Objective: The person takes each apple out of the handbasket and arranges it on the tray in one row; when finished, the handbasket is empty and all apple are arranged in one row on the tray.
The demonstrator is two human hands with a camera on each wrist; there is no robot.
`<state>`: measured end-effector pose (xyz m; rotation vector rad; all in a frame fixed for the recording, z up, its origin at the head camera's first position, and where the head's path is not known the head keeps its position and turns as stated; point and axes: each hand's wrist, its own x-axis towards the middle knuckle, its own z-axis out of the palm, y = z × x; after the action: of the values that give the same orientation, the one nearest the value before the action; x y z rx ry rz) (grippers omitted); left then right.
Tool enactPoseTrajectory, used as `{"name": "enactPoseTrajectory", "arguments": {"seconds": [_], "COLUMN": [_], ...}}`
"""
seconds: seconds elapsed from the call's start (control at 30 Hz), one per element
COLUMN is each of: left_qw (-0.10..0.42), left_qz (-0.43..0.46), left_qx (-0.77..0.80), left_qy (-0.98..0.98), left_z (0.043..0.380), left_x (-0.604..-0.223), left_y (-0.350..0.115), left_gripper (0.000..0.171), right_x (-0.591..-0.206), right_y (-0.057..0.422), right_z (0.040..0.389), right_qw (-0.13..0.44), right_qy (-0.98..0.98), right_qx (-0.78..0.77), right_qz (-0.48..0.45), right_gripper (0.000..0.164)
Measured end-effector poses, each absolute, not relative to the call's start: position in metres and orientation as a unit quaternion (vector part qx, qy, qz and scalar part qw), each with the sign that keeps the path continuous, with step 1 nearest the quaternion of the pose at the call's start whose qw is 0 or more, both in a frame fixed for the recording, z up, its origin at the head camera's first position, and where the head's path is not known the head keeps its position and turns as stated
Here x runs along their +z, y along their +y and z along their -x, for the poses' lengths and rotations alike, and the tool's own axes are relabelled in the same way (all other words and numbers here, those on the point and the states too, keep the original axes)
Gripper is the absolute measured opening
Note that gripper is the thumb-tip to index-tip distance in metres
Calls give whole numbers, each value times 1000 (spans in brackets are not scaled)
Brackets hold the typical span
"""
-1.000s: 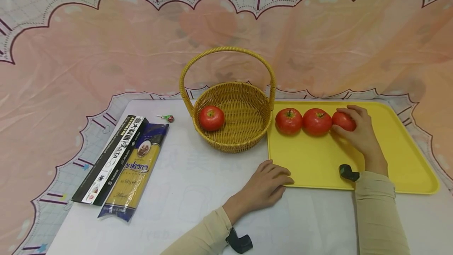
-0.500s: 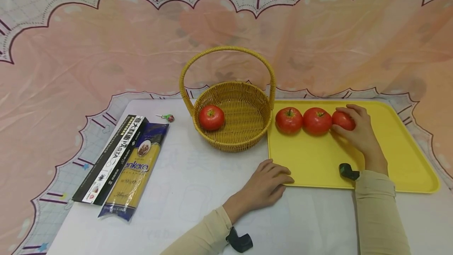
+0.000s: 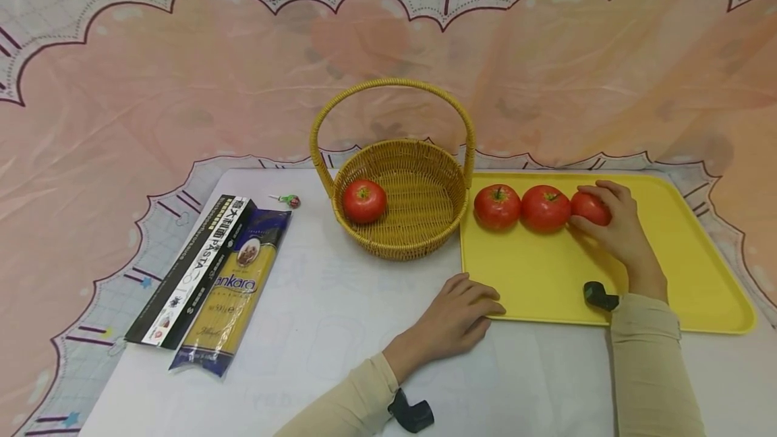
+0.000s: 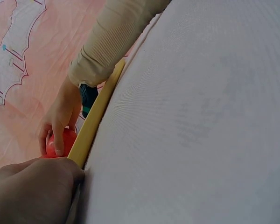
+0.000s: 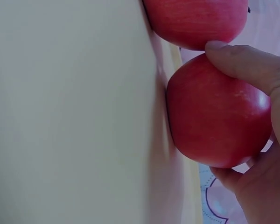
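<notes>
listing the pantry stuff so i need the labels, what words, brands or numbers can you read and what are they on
"PASTA", on the box, after Chinese characters that look like "意大利面"
"ankara", on the packet
"500g", small and less certain, lower on the packet
Too small or blurred: the remaining print on both
Too faint to read: lettering on the table

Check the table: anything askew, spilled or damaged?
Nothing visibly spilled or damaged. Mildly odd: a small green-and-red item, too small to identify, lies loose by itself behind the bagged pasta. That bag and the black pasta box lie slanted, while the yellow tray sits roughly square.
</notes>
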<state>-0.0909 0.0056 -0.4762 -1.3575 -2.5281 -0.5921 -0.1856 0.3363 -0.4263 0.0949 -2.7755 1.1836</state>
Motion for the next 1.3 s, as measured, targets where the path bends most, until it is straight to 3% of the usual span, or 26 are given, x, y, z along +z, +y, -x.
{"name": "enactPoseTrajectory", "arguments": {"seconds": [0.93,1.3], "left_qw": [108,114], "left_qz": [462,465], "left_qx": [-202,-204], "left_qy": [-857,-854], "left_z": [91,91], "left_x": [-474,-476], "left_y": [5,6], "left_gripper": [23,23], "right_x": [-429,-428], "right_y": [331,336], "right_z": [189,185], "right_qw": [94,58], "right_qy": [-918,-913], "right_qx": [384,404], "right_qz": [-34,-19], "right_gripper": [51,56]}}
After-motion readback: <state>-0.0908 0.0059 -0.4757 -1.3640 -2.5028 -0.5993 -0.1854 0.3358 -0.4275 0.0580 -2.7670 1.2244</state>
